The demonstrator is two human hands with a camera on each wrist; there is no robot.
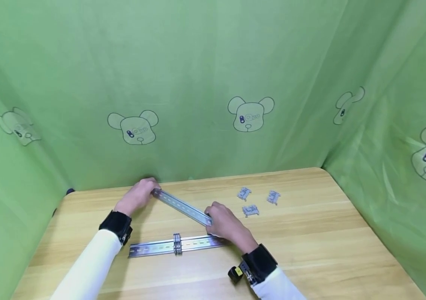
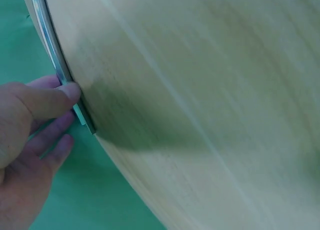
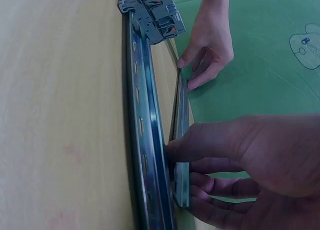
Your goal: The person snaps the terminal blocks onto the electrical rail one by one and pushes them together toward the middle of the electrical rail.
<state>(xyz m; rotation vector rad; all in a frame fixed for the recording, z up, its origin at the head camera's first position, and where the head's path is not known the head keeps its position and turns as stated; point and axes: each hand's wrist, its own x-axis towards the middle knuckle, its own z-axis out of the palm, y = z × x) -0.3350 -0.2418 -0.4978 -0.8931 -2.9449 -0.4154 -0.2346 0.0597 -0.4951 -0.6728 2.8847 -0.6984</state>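
Note:
A slotted metal DIN rail (image 1: 183, 207) runs slantwise between both hands. My left hand (image 1: 139, 195) pinches its far left end, thumb on one side and fingers on the other, as the left wrist view shows at the rail's tip (image 2: 90, 122). At the near right end, my right hand (image 1: 226, 223) holds the same rail between thumb and fingers. Closer to me lies a second DIN rail (image 1: 153, 248), its right end partly covered by the right hand. Grey terminal blocks (image 1: 177, 244) sit clipped together across its middle; the right wrist view shows these blocks (image 3: 155, 15) up close.
Three loose grey terminal blocks lie on the wooden table (image 1: 310, 233) to the right: one at the back (image 1: 244, 193), another farther right (image 1: 273, 197), the third nearer (image 1: 250, 210). A green curtain (image 1: 198, 146) with bear-head prints hangs behind the table's back edge.

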